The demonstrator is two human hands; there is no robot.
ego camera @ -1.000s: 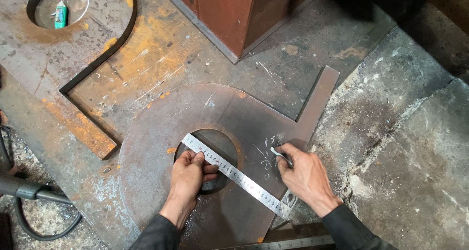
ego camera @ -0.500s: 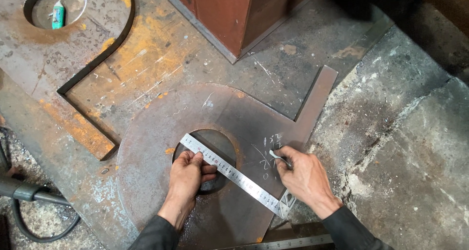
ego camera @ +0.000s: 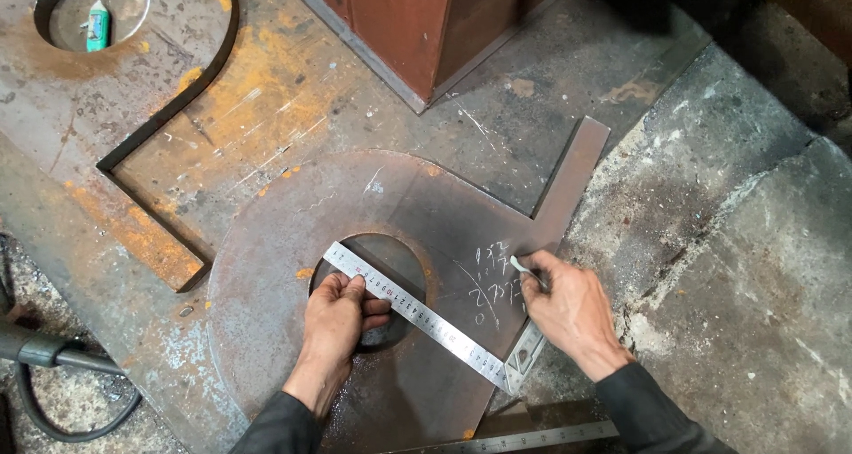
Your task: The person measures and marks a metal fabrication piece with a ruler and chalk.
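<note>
Left hand [ego camera: 335, 323] pressing flat on steel ruler [ego camera: 417, 316], fingers spread over it, laid slantwise across round hole [ego camera: 377, 281] in rusty steel plate [ego camera: 293, 241]. Right hand [ego camera: 572, 307] pinched shut on white chalk stick [ego camera: 525, 269], tip touching plate beside chalk marks [ego camera: 493, 281]. Risk, judging from this: ruler sliding on smooth plate under uneven pressure, spoiling the reading; chalk snapping if pushed hard

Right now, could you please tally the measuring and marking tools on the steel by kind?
Steel rulers: 2, one under the left hand, one at the bottom edge.
Chalk sticks: 1, in the right hand.
Total: 3
</note>
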